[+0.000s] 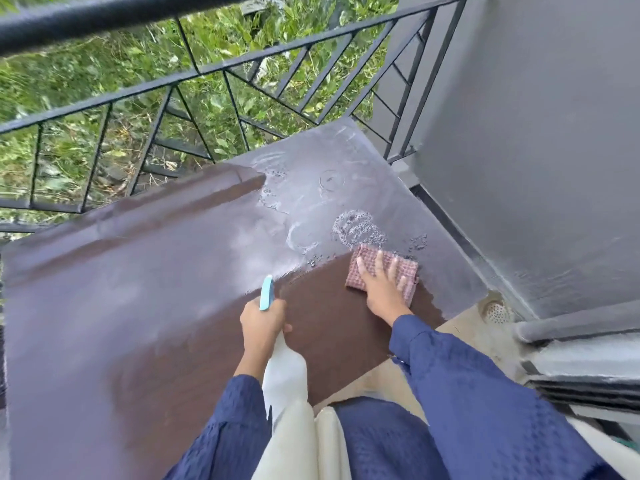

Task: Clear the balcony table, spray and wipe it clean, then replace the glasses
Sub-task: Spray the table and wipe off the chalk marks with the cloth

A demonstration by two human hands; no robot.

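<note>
The smooth brown surface (pixel 138 306), glossy and beaded with spray at the far right, runs wide and bare leftward beside the black railing (pixel 207 69). Near its right edge the right hand (pixel 381 292) presses a checked woven cloth (pixel 410 266) flat, fingers spread. The left hand (pixel 261 327) has its fingers clamped on a white spray bottle (pixel 285 372) at the neck.

Home balcony: black metal railing (pixel 104 17), greenery (pixel 104 71) beyond, grey wall (pixel 536 150), floor drain (pixel 497 311).

Dark blue textured long sleeves (pixel 467 393)
</note>
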